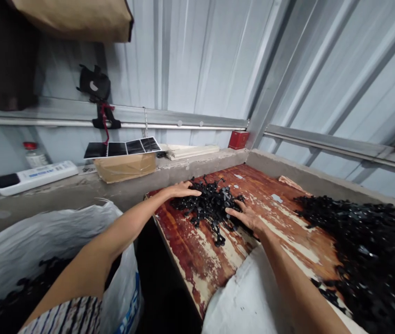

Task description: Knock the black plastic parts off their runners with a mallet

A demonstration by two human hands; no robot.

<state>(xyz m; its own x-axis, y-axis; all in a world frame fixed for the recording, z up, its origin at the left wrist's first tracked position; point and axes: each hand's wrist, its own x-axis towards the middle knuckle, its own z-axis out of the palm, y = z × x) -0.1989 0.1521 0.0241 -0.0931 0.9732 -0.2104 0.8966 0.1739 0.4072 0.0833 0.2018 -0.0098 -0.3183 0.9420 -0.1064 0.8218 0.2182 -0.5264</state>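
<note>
A loose pile of small black plastic parts (211,199) lies on a worn, red-brown wooden table (197,264). At the pile's left edge rests my left hand (183,190), fingers stretched out over the parts. My right hand (244,215) touches the opposite side, its thumb and fingers spread apart. Both palms face inward with the pile between them, and neither hand is closed on a part. Some fingertips are hidden among the black pieces.
A larger heap of black parts (374,246) covers the table's right side. On my left stands a white woven sack (93,222) with black parts inside. White sheeting (249,292) drapes over the near edge. A cardboard box (126,168) and a power strip (40,177) sit on the ledge.
</note>
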